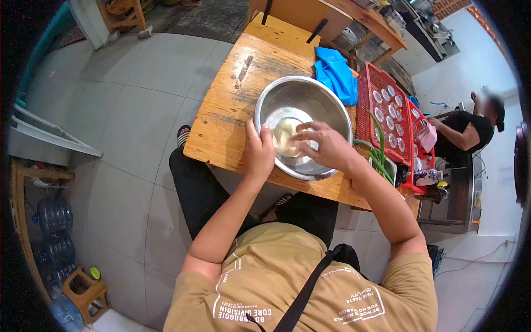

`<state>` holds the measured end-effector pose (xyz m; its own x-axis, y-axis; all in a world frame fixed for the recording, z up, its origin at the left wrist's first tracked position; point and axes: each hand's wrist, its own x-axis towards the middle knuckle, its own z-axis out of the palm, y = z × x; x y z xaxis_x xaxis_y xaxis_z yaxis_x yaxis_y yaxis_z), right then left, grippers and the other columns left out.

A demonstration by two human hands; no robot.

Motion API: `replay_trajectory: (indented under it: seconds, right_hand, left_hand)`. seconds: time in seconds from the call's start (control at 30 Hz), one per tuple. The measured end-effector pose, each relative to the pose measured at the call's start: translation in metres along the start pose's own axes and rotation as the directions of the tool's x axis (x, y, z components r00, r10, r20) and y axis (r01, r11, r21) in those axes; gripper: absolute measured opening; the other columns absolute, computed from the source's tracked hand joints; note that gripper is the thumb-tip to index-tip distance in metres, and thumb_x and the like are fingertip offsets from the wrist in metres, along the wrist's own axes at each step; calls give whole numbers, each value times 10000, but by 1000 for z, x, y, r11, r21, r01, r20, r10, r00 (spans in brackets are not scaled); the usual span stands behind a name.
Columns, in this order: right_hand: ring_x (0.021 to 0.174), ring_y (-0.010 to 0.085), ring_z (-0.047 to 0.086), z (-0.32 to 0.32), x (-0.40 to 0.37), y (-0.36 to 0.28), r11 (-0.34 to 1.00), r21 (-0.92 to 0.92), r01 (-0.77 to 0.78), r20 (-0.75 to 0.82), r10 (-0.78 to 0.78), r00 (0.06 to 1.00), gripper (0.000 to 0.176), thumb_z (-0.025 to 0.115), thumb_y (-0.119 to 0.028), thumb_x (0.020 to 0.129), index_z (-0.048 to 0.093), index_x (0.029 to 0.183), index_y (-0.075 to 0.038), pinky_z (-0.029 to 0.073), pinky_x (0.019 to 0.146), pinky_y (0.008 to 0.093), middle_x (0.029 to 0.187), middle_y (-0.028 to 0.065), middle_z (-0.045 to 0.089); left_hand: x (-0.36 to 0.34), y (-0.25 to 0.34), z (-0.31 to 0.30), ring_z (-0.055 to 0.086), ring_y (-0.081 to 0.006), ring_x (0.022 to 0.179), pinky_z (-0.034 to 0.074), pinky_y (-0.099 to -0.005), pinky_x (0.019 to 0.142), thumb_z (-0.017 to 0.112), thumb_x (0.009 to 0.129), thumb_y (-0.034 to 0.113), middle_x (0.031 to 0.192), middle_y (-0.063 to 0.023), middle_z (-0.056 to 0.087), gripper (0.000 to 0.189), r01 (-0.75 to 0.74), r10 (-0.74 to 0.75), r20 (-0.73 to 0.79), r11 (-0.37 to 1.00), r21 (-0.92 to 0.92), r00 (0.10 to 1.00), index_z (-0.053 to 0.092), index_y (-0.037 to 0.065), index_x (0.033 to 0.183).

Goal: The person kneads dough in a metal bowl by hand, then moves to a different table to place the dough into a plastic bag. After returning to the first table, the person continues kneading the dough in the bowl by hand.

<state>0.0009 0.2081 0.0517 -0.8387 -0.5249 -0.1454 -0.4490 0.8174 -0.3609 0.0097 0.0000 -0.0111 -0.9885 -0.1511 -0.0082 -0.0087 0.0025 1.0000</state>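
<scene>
A large steel bowl rests on the wooden table, with a pale lump of dough at its bottom near the side closest to me. My left hand grips the bowl's left rim, thumb over the edge. Inside the bowl, my right hand is at the right side of the dough, fingers bent and spread a little, their tips against it. Whether those fingers pinch any dough is hard to make out.
Blue plastic lies behind the bowl's right side. A red basket holds several clear cups. Green stalks lie beside a container at the right. Farther right, another person stands by a counter.
</scene>
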Motion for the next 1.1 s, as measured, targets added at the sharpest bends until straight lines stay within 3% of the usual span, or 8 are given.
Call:
replay_trajectory:
  seconds: [0.1, 0.23, 0.47, 0.53, 0.73, 0.9, 1.0, 1.1]
  right_hand:
    - [1224, 452, 580, -12, 7, -41, 968, 62, -241, -215, 249, 944, 772, 714, -479, 893, 445, 1528, -133, 500, 1028, 495, 1466, 300, 473]
    - [1194, 489, 582, 40, 25, -40, 955, -237, -178, -131, 150, 980, 923, 698, -536, 886, 298, 1596, -102, 539, 960, 474, 1333, 352, 514]
    - [932, 393, 696, 44, 65, -15, 964, -175, -198, -108, 181, 978, 571, 668, -520, 906, 561, 1234, -65, 565, 767, 489, 1077, 250, 656]
    - [893, 387, 707, 40, 71, -14, 948, -175, -265, -113, 248, 962, 553, 650, -517, 922, 568, 1231, -65, 564, 744, 500, 1007, 239, 687]
    - [942, 435, 703, 39, 80, 13, 874, 174, -453, -262, 485, 835, 411, 640, -464, 931, 651, 1119, -98, 556, 794, 507, 950, 252, 723]
    - [1017, 405, 701, -3, 45, -7, 796, 531, -289, -315, 503, 805, 567, 695, -492, 920, 649, 1216, -10, 536, 891, 439, 1102, 228, 723]
    - [1011, 381, 709, -7, 13, 3, 981, 185, -51, -597, 154, 787, 575, 676, -506, 942, 663, 1240, -14, 541, 905, 410, 1091, 212, 735]
    - [1038, 347, 699, -23, -12, 5, 997, -74, 27, -196, -41, 980, 575, 653, -490, 968, 661, 1271, -2, 543, 910, 416, 1203, 231, 698]
  left_hand:
    - [0, 3, 0, 642, -431, 1093, 496, -484, 914, 434, 1077, 240, 1223, -298, 630, 412, 56, -53, 53, 996, -67, 997, 428, -14, 1401]
    - [0, 0, -1, 639, -423, 1104, 494, -471, 917, 433, 1080, 232, 1227, -300, 622, 410, 15, -13, 46, 999, -42, 999, 425, -16, 1406]
    - [-1, 4, -1, 627, -303, 1101, 473, -412, 962, 447, 1078, 216, 1201, -210, 643, 367, 34, -32, 31, 998, -52, 999, 475, -12, 1364]
    - [-1, -2, -1, 630, -428, 1120, 485, -468, 932, 440, 1082, 230, 1230, -302, 618, 424, -4, 6, 46, 1000, -27, 999, 416, -36, 1411]
    - [0, 3, 1, 630, -427, 1117, 486, -463, 927, 443, 1080, 234, 1222, -297, 624, 419, 22, -22, 46, 1000, -13, 999, 428, -33, 1402]
    - [6, 3, -2, 638, -429, 1085, 492, -475, 898, 457, 1071, 231, 1183, -286, 645, 392, 24, -24, 26, 1000, 0, 999, 457, -17, 1374]
    - [7, 0, -2, 638, -428, 1087, 491, -477, 906, 461, 1068, 228, 1182, -280, 647, 382, 10, -9, 29, 1000, -15, 1000, 467, -14, 1363]
    - [8, -4, -1, 641, -422, 1092, 489, -475, 918, 463, 1067, 226, 1182, -277, 650, 372, 13, -12, 40, 1000, -23, 999, 476, -3, 1359]
